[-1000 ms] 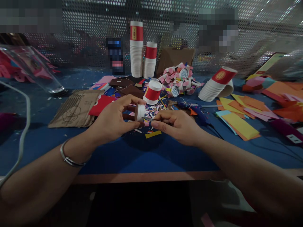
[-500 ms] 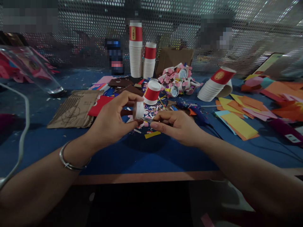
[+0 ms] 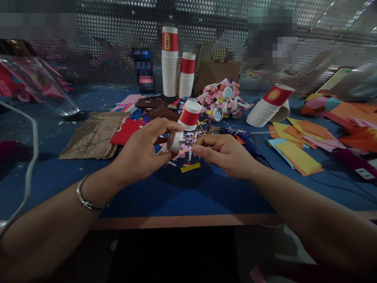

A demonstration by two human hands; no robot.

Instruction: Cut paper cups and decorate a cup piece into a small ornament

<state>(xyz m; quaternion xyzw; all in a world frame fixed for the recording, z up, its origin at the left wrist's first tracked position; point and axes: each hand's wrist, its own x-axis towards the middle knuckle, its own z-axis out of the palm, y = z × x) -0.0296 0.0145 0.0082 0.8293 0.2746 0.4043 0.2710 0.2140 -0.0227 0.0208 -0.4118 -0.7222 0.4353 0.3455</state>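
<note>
My left hand pinches a short round white piece between thumb and fingers; it looks like the cut-off base of a paper cup, with a brown face toward me. Close on its right, my right hand is closed around a thin metal tool, mostly covered by the fingers, its tip at the piece's side. Whether it is a blade or tweezers I cannot tell. Just behind stands an upturned red and white paper cup. Small paper scraps and a yellow strip lie beneath the hands.
Tall paper cup stacks stand at the back, beside a heap of pink-trimmed cup pieces. Another stack leans at right, near coloured paper and a blue glue gun. Flattened cardboard and a clear tumbler lie left.
The white piece has turned slightly in my left hand and shifted a little right. My right hand has moved slightly up and right with the tool.
</note>
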